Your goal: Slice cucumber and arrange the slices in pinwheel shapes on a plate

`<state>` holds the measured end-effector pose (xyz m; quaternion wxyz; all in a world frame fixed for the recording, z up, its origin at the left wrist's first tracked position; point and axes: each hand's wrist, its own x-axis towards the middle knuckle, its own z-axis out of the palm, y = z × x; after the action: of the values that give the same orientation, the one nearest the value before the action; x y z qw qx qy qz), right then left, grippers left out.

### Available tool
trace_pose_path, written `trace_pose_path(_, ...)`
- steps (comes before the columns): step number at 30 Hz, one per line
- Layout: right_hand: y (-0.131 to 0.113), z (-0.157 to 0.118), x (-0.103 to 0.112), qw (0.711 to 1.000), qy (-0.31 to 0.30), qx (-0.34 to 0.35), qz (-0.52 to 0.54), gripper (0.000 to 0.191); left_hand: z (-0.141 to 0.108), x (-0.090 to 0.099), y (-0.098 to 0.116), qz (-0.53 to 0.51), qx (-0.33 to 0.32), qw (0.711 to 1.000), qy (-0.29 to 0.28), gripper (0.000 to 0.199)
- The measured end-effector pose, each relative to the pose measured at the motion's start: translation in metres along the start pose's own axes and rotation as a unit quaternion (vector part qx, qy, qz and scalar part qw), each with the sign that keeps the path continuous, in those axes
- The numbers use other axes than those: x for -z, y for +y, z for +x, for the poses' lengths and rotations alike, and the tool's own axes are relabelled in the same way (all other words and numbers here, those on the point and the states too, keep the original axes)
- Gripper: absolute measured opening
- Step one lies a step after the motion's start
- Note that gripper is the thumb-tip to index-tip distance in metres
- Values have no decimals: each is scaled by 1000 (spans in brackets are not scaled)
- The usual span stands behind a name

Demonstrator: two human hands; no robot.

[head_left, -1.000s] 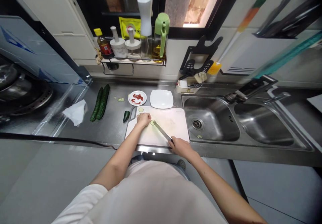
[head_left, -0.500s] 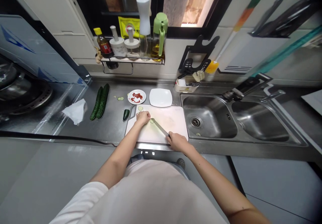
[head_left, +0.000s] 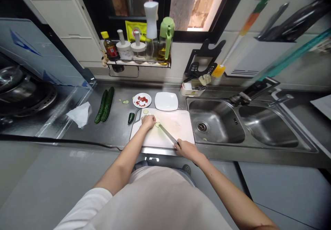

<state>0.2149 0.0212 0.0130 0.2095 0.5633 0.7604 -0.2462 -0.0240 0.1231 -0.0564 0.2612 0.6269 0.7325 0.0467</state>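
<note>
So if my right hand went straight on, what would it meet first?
Led by the knife, your right hand would probably meet the pale green slice at the tip first; depth is unclear, so they may already touch.

Just right of my left fingers point(head_left: 154, 119), the cucumber slice point(head_left: 157, 124) is pale green with a darker green rim. Beneath them, the chopping board point(head_left: 178, 119) is white, edged grey. Ahead of my right fingers point(head_left: 181, 145), the knife point(head_left: 168, 133) has a silver-grey blade. Beyond my left fingers, the round plate point(head_left: 149, 99) is white, speckled with red pieces point(head_left: 142, 101); farther left, two cucumbers point(head_left: 107, 106) are deep green.
</note>
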Motion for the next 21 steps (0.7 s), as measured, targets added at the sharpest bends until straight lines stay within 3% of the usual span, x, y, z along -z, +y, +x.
trace_pose_path(10, -13, 9, 13, 1000, -14, 4, -10, 36, 2, 0, -1, -9, 4, 1000, -3, 10)
trace_pose_path(21, -7, 17, 24, 998, 1, 26, -62, 40, 2, -1, -2, -8, -1, 1000, -6, 8)
